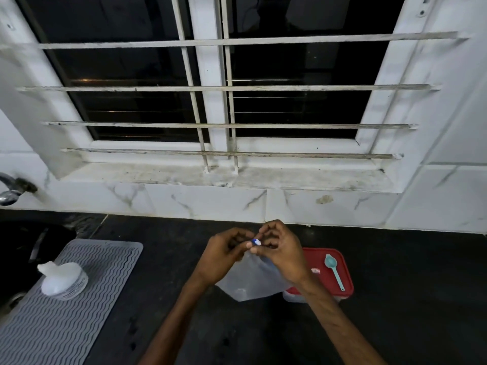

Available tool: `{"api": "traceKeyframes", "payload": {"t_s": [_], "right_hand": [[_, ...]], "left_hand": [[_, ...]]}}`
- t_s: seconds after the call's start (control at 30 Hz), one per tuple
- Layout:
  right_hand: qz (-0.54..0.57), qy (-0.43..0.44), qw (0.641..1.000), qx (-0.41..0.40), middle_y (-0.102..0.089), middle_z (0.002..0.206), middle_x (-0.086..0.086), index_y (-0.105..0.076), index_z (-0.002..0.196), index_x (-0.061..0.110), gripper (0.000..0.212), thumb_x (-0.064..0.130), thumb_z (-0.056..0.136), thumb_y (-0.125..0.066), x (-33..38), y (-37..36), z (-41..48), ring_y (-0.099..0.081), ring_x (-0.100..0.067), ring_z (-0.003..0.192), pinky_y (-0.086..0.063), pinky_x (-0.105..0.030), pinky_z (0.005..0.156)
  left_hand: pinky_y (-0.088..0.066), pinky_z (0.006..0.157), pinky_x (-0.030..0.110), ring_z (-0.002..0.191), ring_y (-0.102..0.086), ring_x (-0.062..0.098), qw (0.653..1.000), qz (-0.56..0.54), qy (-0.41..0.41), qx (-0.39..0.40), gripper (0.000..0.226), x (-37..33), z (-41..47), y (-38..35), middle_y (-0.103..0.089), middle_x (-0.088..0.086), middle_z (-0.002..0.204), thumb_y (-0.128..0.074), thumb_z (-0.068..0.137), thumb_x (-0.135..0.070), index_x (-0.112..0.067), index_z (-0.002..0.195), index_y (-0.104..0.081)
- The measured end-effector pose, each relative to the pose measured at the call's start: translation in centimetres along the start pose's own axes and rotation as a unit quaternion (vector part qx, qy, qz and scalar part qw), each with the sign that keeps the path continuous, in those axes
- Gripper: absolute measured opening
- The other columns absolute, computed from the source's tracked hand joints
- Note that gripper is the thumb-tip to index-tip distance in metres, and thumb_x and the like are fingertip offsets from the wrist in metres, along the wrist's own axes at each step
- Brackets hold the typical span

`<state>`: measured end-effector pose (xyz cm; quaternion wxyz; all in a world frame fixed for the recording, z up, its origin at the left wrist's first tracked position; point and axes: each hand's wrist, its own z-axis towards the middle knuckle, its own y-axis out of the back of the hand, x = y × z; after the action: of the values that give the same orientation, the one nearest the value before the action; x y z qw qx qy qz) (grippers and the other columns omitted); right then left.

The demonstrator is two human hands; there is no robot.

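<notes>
Spillage is risked if the blue clip [256,242], pinched by fingertips of left hand [224,255] and right hand [282,255] atop the clear bag [250,284] held over the counter [408,285], is yanked sideways.

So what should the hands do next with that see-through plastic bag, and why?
Probably pull the small blue-and-white tab along the top of the clear plastic bag to open it. The left hand and the right hand both pinch that tab, the bag hangs below them, and the red-lidded box with a teal plastic spoon on it sits just beside.
</notes>
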<state>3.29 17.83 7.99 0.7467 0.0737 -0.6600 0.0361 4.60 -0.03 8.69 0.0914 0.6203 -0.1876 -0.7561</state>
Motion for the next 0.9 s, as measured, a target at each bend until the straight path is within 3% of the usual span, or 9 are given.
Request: {"api": "traceKeyframes", "payload": {"t_s": [0.13,0.27,0.5,0.63,0.8,0.9], "right_hand": [[-0.022,-0.009,0.999,-0.029,-0.074,0.086,-0.004,-0.07,0.09,0.011,0.024,0.008,0.071,-0.084,-0.6,-0.3,-0.2,-0.071,-0.017,0.082,-0.058,-0.028,0.077],[-0.012,-0.016,0.999,-0.027,-0.076,0.085,-0.004,-0.075,0.09,0.01,0.009,0.011,0.082,-0.076,-0.8,-0.7,0.4,-0.072,-0.016,0.081,-0.056,-0.028,0.077],[-0.045,-0.06,0.997,-0.008,-0.074,0.083,-0.003,-0.073,0.084,0.016,0.009,0.01,0.079,-0.078,-0.8,-1.3,1.5,-0.069,-0.014,0.079,-0.058,-0.033,0.08],[-0.069,-0.069,0.995,-0.004,-0.074,0.083,-0.001,-0.073,0.082,0.018,0.011,0.01,0.077,-0.079,-1.0,-1.3,1.2,-0.07,-0.016,0.08,-0.057,-0.029,0.076],[-0.069,-0.096,0.991,-0.058,-0.072,0.073,0.001,-0.072,0.076,0.015,0.015,0.001,0.077,-0.078,-2.5,1.6,0.1,-0.064,-0.005,0.065,-0.051,-0.019,0.066],[-0.051,-0.119,0.989,-0.069,-0.072,0.075,0.0,-0.073,0.08,0.012,0.012,0.0,0.079,-0.076,-2.9,3.2,0.0,-0.066,-0.003,0.068,-0.051,-0.015,0.067]], "left_hand": [[-0.052,0.068,0.024,0.076,-0.069,0.009,0.999,-0.019,0.014,-0.044,0.003,0.2,-0.2,-0.8,-0.074,-0.003,0.083,-0.069,0.09,-0.019,-0.018,0.088,-0.071],[-0.048,0.065,0.022,0.071,-0.065,0.005,0.998,-0.03,0.022,-0.059,0.006,0.5,-0.1,-0.7,-0.071,-0.005,0.08,-0.066,0.092,-0.022,-0.019,0.088,-0.069],[-0.052,0.074,0.025,0.083,-0.067,0.006,0.998,-0.009,0.015,-0.068,0.006,0.7,-0.4,-0.7,-0.071,-0.01,0.087,-0.062,0.095,-0.026,-0.024,0.093,-0.067],[-0.052,0.07,0.025,0.079,-0.065,0.002,0.989,0.051,0.019,-0.136,0.006,1.1,-0.5,-0.7,-0.068,-0.012,0.084,-0.06,0.096,-0.028,-0.028,0.091,-0.063],[-0.049,0.064,0.035,0.069,-0.058,0.011,0.965,-0.044,0.049,-0.252,0.015,2.1,-0.4,1.6,-0.063,0.002,0.08,-0.053,0.099,-0.03,-0.019,0.094,-0.06],[-0.046,0.061,0.028,0.066,-0.053,0.005,0.959,-0.084,0.058,-0.264,0.017,3.1,-0.4,2.2,-0.059,-0.001,0.075,-0.053,0.1,-0.025,-0.012,0.092,-0.06]]}}
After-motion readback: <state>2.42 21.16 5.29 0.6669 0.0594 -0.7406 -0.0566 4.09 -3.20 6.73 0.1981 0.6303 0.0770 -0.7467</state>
